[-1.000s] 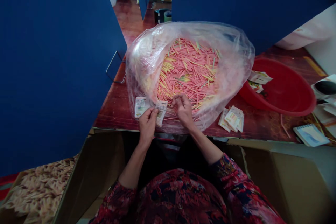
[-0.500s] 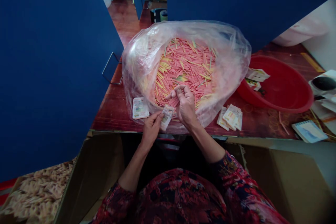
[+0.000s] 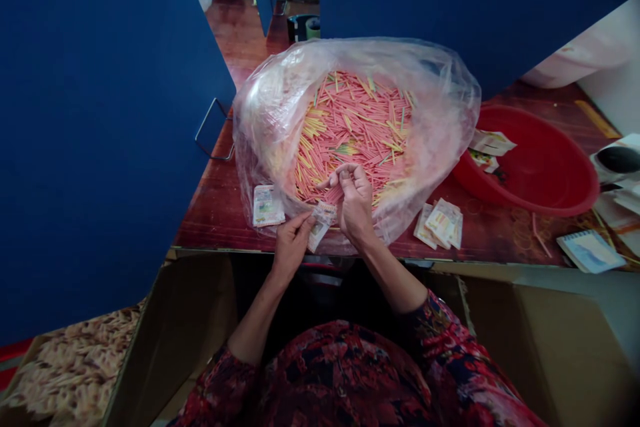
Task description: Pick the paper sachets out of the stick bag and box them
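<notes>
Remotely, I see the left hand pinching 1 packet by its side, likely keeping its end free, near the open plastic bag; the right hand curls over pink sticks, grip unclear.

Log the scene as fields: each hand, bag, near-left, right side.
left hand: pinching a packet
right hand: fingers curled, over the sticks; grip unclear
bag: see-through, open, holding the sticks, mostly pink, some yellow
near-left: more packets at the bag's edge
right side: loose packets, red basin, notepad
</notes>
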The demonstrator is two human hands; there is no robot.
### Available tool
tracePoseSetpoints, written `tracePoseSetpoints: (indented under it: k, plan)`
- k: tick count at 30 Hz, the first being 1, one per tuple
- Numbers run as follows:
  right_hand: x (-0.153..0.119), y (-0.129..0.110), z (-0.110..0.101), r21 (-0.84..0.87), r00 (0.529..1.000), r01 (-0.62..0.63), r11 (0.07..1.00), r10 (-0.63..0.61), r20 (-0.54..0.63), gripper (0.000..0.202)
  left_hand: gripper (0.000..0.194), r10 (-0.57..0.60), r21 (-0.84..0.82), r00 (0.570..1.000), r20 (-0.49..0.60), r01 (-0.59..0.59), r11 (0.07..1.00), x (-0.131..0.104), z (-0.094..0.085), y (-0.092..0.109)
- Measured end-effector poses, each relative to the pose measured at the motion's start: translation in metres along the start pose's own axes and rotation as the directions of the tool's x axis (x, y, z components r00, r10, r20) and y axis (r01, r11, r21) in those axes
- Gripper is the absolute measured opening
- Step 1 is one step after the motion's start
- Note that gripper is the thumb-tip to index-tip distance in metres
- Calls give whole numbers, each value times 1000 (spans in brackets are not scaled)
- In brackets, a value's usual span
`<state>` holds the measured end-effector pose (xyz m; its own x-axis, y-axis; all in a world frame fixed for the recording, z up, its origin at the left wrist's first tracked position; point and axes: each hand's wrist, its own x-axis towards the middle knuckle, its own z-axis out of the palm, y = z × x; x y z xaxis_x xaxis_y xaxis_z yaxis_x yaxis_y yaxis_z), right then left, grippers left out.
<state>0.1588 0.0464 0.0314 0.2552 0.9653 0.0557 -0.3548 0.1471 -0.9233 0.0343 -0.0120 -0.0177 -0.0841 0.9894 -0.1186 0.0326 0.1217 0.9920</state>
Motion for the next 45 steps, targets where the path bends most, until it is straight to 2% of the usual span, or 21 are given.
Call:
tracePoseSetpoints:
  k: [4,14,18,23,27,29,30,32,34,36,37,41,43,45]
  plan:
    - [0,-2,2,1,1000,-8,1000,8,-28,23,30,-4,-30,1000,11,5,1000,-1,2,3]
    - [-13,-4,2,9,997,-45,999,45,-56,21,32,-6,-29,999,-40,5,1000,-1,6,2]
    - [-19,-5,0,-41,999,-32,999,33,30,14,29,50,-9,997,-56,-51,999,-1,9,7]
    - [-25,-11,-1,-226,993,-3,974,30,116,16,27,96,-34,991,-92,-99,995,1,12,8]
    - [-26,-18,-5,-368,960,125,922,-18,280,22,31,54,-129,995,-87,-65,990,3,14,1]
    - [-27,-19,-9,-401,932,190,896,-36,361,15,35,3,-241,996,-90,-24,970,5,16,-2]
    - [-27,-19,-11,-395,927,205,895,-48,371,23,37,-21,-303,995,-95,-9,953,6,17,-2]
    - [-30,-17,-14,-355,945,194,914,-76,319,43,40,-43,-407,994,-98,-1,913,10,17,0]
    - [-32,-15,-17,-321,963,168,932,-85,257,34,41,-31,-458,996,-78,-8,889,14,16,4]
    - [-32,-12,-21,-327,966,145,934,-63,249,14,37,-19,-469,998,-52,-8,883,17,13,7]
    - [-32,-11,-23,-331,966,140,933,-55,252,12,34,-20,-464,999,-39,-1,886,18,12,8]
    - [-30,-10,-30,-327,960,166,930,-77,267,14,28,-50,-422,998,-27,34,906,20,9,11]
    - [-29,-9,-32,-332,964,149,931,-61,260,17,26,-80,-463,995,-51,48,885,20,12,14]
    - [-28,-9,-31,-320,979,95,943,-31,200,18,26,-106,-533,993,-53,62,844,19,15,17]
